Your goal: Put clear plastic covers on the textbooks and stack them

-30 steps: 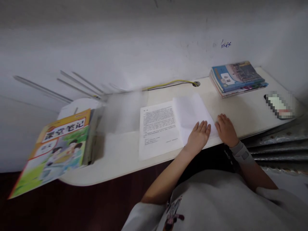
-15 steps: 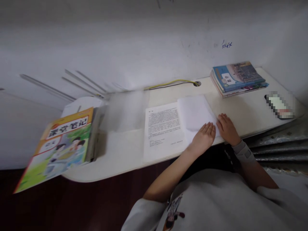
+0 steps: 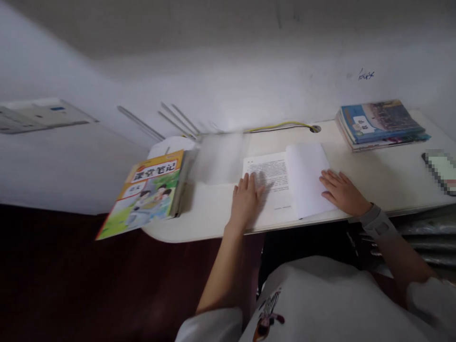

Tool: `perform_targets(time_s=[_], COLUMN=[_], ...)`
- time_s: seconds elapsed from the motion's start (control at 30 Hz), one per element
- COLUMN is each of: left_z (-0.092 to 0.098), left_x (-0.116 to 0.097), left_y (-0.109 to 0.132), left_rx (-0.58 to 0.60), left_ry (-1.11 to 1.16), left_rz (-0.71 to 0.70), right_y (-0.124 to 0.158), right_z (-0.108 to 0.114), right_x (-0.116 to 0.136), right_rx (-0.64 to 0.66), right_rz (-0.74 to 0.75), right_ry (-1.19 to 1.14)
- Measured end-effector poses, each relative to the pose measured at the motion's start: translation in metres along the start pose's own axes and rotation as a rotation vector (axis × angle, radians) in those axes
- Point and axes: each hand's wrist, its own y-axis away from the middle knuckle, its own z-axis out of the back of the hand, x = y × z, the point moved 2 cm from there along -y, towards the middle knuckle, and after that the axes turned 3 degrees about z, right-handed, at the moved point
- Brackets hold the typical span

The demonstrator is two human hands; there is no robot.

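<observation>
An open book (image 3: 274, 180) lies on the white desk (image 3: 210, 209), with printed text on its left page and a blank white right page (image 3: 307, 180). My left hand (image 3: 245, 199) rests at the left edge of the printed page, its fingers spread and stretched out. On the outer edge of the blank page lies my right hand (image 3: 344, 190), also open, with the fingers flat. A grey band (image 3: 379, 221) circles my right wrist.
A stack of books with a colourful cover (image 3: 156, 190) overhangs the desk's left end. Another book stack (image 3: 381, 123) sits at the back right, near a phone (image 3: 441, 171). A yellow cable (image 3: 281, 125) runs along the wall into a desk hole (image 3: 315, 128).
My left hand has moved left from the blank page to the printed page's left edge, and its fingers have spread. My right hand stays by the blank page's edge. The view has shifted left.
</observation>
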Motion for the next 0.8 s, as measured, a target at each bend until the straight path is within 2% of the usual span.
perform_targets(time_s=[0.1, 0.2, 0.33, 0.63, 0.8], left_z=[-0.001, -0.003, -0.007, -0.009, -0.009], left_x=[0.031, 0.042, 0.048, 0.055, 0.05], left_y=[0.009, 0.016, 0.018, 0.017, 0.015], left_rx=[0.041, 0.009, -0.029, 0.017, -0.003], left_ry=[0.058, 0.111, 0.101, 0.061, -0.039], left_rz=[0.017, -0.005, 0.015, 0.06, 0.019], right_y=[-0.013, -0.021, -0.023, -0.008, -0.016], right_z=[-0.005, -0.009, -0.01, 0.005, 0.007], right_x=[-0.007, -0.015, -0.022, -0.041, -0.028], right_rx=[0.028, 0.043, 0.065, 0.166, 0.19], right_rz=[0.09, 0.153, 0.153, 0.048, 0.052], right_ry=[0.006, 0.004, 0.048, 0.124, 0.131])
